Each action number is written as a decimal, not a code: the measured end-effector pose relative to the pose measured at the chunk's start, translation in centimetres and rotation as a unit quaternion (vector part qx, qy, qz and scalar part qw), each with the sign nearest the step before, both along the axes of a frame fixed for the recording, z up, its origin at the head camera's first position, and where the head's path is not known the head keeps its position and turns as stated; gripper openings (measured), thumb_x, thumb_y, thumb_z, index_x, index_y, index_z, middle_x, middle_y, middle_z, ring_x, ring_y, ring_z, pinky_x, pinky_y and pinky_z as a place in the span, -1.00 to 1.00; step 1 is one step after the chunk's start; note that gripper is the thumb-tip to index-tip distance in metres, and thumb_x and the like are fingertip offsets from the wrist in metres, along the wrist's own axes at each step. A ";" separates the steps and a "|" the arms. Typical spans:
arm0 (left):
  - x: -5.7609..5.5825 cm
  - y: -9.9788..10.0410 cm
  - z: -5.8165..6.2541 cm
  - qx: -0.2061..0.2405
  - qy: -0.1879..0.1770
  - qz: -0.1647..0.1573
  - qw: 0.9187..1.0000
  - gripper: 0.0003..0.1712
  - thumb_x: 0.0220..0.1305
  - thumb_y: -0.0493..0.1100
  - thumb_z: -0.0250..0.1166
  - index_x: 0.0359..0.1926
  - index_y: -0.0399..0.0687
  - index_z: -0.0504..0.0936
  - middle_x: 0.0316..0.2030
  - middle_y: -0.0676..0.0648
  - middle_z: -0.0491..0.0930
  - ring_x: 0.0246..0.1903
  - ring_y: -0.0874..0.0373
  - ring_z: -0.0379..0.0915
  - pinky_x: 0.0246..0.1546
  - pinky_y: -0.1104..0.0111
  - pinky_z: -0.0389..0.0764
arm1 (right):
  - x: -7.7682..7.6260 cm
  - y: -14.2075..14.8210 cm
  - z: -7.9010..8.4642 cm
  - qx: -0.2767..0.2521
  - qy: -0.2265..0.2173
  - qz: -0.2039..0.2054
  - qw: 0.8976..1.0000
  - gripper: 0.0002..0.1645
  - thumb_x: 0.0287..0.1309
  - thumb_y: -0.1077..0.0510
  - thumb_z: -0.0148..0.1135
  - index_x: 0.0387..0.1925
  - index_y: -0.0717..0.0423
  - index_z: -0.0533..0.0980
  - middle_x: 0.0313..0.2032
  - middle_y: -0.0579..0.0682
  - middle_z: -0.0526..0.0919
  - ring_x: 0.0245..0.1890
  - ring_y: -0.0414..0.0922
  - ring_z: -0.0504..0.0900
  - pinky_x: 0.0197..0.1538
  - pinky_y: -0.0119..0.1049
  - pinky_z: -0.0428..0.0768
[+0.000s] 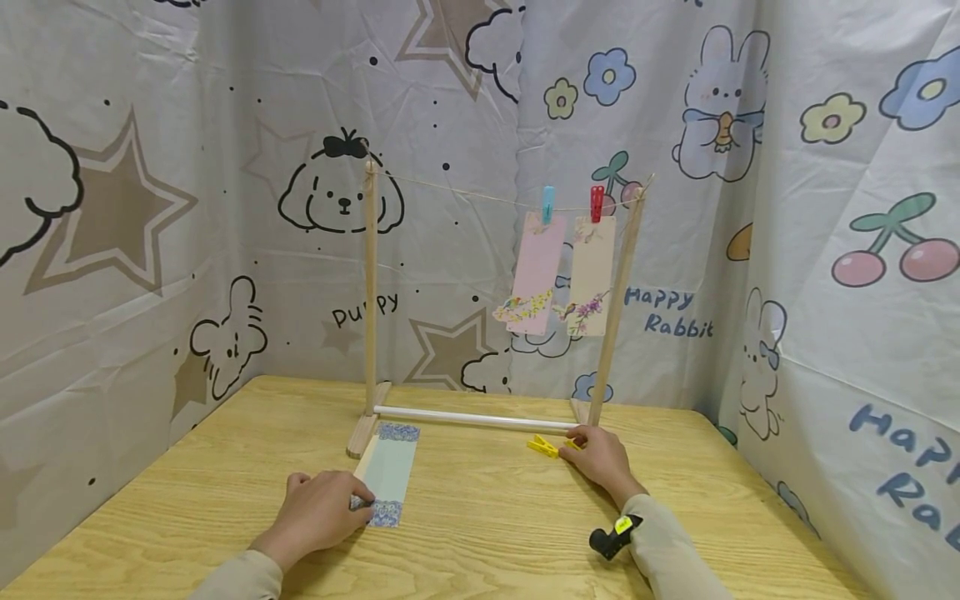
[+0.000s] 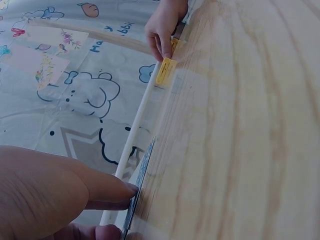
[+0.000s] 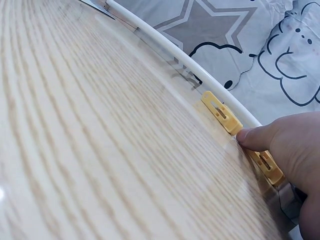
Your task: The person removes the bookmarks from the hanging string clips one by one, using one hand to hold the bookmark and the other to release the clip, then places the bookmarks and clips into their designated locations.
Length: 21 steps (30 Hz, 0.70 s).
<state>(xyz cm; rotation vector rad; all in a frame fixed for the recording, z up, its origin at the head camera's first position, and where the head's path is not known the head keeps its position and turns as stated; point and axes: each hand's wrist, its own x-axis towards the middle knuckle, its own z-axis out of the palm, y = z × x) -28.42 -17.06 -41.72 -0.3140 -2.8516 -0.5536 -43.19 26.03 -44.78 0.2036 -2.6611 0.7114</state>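
Observation:
A pale green card (image 1: 392,471) with blue patterned bands at both ends lies on the table, left of centre. My left hand (image 1: 318,510) pinches its near left corner between thumb and fingers; in the left wrist view the card (image 2: 136,197) appears edge-on at the fingertips. A cream edge shows along the card's left side. Over at the right, my right hand (image 1: 600,458) holds one yellow clothespin (image 3: 267,165) by thumb and fingers, partly covering it. Another yellow clothespin (image 1: 543,447) lies just left of those fingertips, beside the thumb.
Behind the hands stands a wooden frame with a left post (image 1: 371,292), a right post (image 1: 618,308) and a white bottom bar (image 1: 472,418). From its string hang a pink card (image 1: 536,267) on a blue clothespin (image 1: 548,204) and a cream card (image 1: 592,267) on a red clothespin (image 1: 597,203).

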 end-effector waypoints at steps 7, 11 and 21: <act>0.0 0.0 0.0 0.001 -0.001 0.000 1.000 -0.91 0.17 0.00 0.57 -0.28 0.26 0.83 -0.16 0.07 0.74 -0.13 0.03 0.63 -0.03 -0.18 0.23 | 0.0 0.0 0.1 -0.008 -0.002 0.004 1.000 -0.59 0.14 0.03 0.56 -0.03 0.13 0.73 -0.20 0.01 0.75 -0.14 0.09 0.69 -0.05 0.09 0.59; 0.0 -0.1 0.0 0.002 0.000 0.001 1.000 -0.92 0.17 -0.01 0.57 -0.29 0.26 0.83 -0.17 0.08 0.74 -0.13 0.03 0.63 -0.03 -0.19 0.22 | 0.0 0.1 0.2 -0.024 -0.006 0.007 1.000 -0.60 0.15 0.04 0.56 -0.02 0.15 0.73 -0.20 0.01 0.74 -0.14 0.09 0.69 -0.03 0.10 0.58; -0.2 -0.2 -0.2 0.002 0.002 -0.002 1.000 -0.91 0.17 -0.02 0.57 -0.28 0.26 0.83 -0.17 0.09 0.74 -0.13 0.03 0.63 -0.02 -0.21 0.22 | -0.1 0.2 0.0 -0.029 -0.009 0.008 0.999 -0.60 0.16 0.03 0.55 -0.01 0.13 0.73 -0.18 0.01 0.74 -0.11 0.09 0.69 -0.01 0.09 0.58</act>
